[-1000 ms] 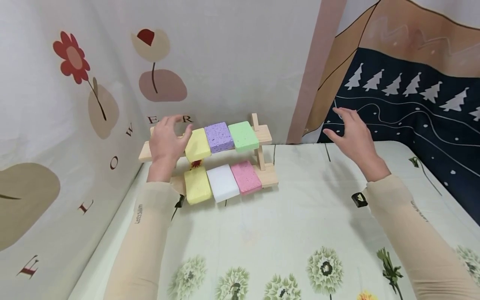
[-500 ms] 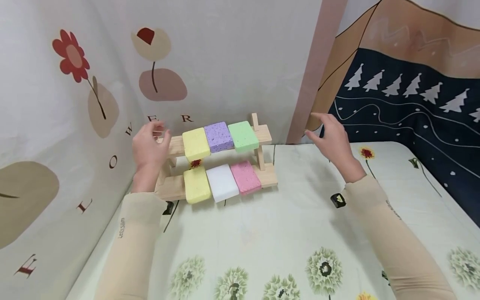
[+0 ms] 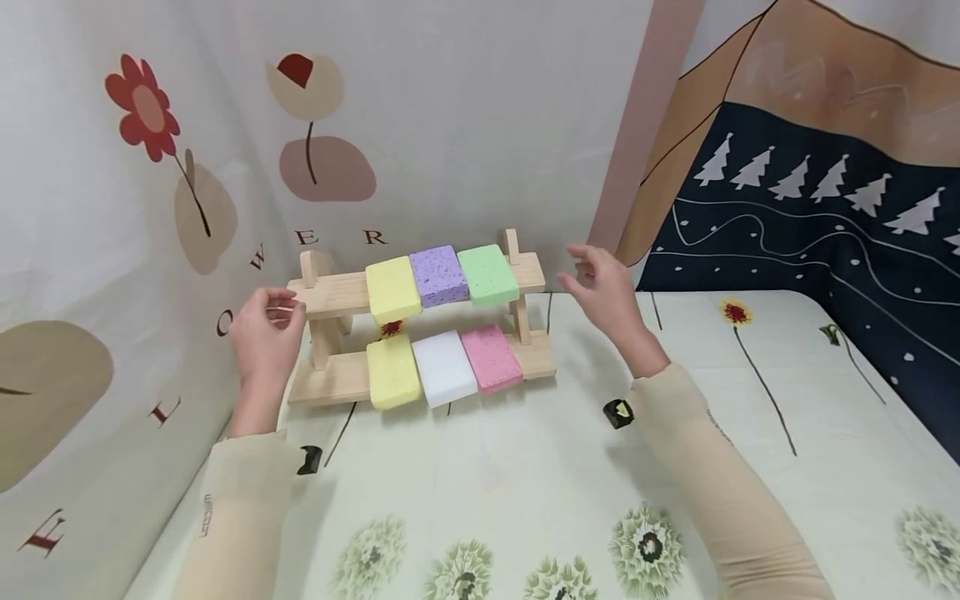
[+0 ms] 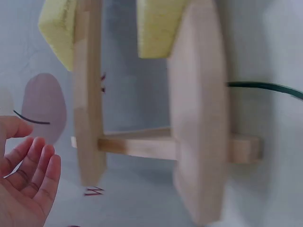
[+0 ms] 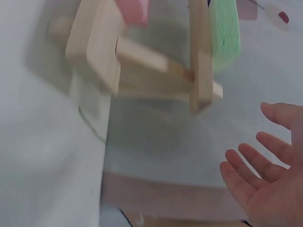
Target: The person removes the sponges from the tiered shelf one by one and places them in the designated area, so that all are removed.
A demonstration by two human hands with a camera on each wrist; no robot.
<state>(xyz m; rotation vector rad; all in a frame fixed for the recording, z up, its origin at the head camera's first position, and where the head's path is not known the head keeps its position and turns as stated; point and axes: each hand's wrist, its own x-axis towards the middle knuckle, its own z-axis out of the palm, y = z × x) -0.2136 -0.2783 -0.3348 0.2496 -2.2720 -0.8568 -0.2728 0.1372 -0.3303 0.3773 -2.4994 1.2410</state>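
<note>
A two-tier wooden rack (image 3: 337, 293) stands against the back wall. On its upper shelf lie a yellow sponge (image 3: 393, 285), a speckled purple sponge (image 3: 438, 276) and a green sponge (image 3: 488, 274). The lower shelf (image 3: 332, 377) bears another yellow sponge (image 3: 393, 372), a white sponge (image 3: 446, 367) and a pink sponge (image 3: 491, 358). My left hand (image 3: 264, 343) hovers just off the rack's left end, fingers loosely bent and holding nothing. To the right of the rack, apart from it, my right hand (image 3: 606, 298) is raised with relaxed fingers. Both wrist views show bare palms near the rack's ends.
A pale cloth with printed flowers (image 3: 649, 543) covers the table. Behind the rack hangs a light fabric wall (image 3: 480, 125) with flower prints and letters. A dark fabric panel with white trees (image 3: 787, 217) closes off the right side.
My left hand has moved left and down, from in front of the upper shelf to beyond its left end. My right hand has come left toward the rack. The sponges stay in place.
</note>
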